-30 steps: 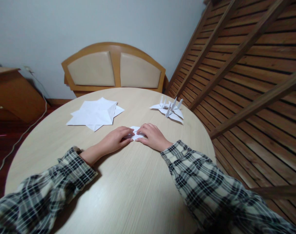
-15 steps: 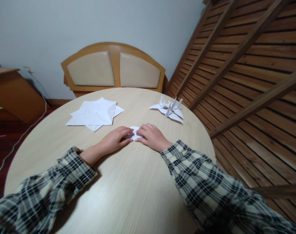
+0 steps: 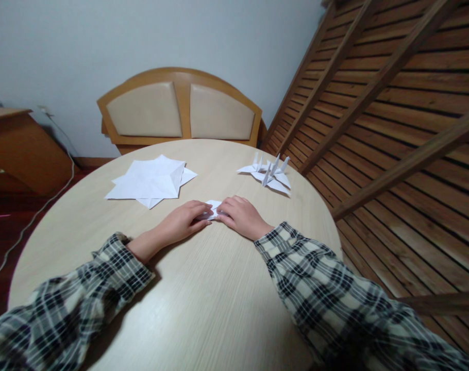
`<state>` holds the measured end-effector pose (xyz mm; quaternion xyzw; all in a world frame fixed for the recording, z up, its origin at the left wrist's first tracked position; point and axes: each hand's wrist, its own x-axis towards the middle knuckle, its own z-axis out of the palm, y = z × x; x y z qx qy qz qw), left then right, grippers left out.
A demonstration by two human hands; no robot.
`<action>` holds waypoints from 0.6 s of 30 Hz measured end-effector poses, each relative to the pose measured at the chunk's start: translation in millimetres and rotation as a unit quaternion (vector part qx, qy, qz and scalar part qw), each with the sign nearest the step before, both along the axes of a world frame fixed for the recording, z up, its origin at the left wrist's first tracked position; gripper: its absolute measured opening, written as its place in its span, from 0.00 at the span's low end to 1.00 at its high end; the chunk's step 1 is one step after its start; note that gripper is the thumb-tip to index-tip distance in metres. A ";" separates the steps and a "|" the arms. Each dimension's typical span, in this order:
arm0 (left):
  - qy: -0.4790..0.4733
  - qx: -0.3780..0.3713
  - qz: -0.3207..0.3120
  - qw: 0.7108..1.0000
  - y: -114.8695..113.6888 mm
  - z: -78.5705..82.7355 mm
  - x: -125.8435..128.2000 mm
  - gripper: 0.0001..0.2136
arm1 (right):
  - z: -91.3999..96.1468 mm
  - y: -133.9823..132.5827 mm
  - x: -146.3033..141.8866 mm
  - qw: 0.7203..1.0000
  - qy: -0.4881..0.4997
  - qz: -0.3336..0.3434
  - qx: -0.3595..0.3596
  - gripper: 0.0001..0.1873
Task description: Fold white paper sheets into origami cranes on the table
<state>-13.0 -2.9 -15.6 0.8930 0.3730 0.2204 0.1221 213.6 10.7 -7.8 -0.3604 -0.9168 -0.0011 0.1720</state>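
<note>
A small folded piece of white paper [image 3: 212,207] lies on the round light wooden table [image 3: 203,309], mostly covered by my hands. My left hand [image 3: 184,220] rests on its left side, fingers curled and pressed down on it. My right hand [image 3: 240,215] comes from the right, fingertips pinching and pressing the paper's right part. Both hands touch each other over the fold. Plaid sleeves cover both my forearms.
A loose pile of white paper sheets [image 3: 151,179] lies at the back left of the table. Finished white paper cranes [image 3: 268,171] stand at the back right. A wooden chair [image 3: 180,108] is behind the table, a slatted wooden frame [image 3: 392,103] leans at right.
My right hand's fingers have slid slightly left across the folded paper, towards my left hand. Otherwise nothing has moved.
</note>
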 end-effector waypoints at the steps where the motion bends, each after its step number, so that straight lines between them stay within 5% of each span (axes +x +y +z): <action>1: 0.000 0.001 0.002 1.000 -0.2 0.2 0.3 0.11 | 0.1 -0.1 -0.2 1.000 0.000 -0.003 0.001 0.17; 18: 0.033 0.035 0.107 0.993 -6.8 2.5 3.4 0.09 | 0.9 -1.3 1.0 0.999 0.044 -0.017 0.005 0.11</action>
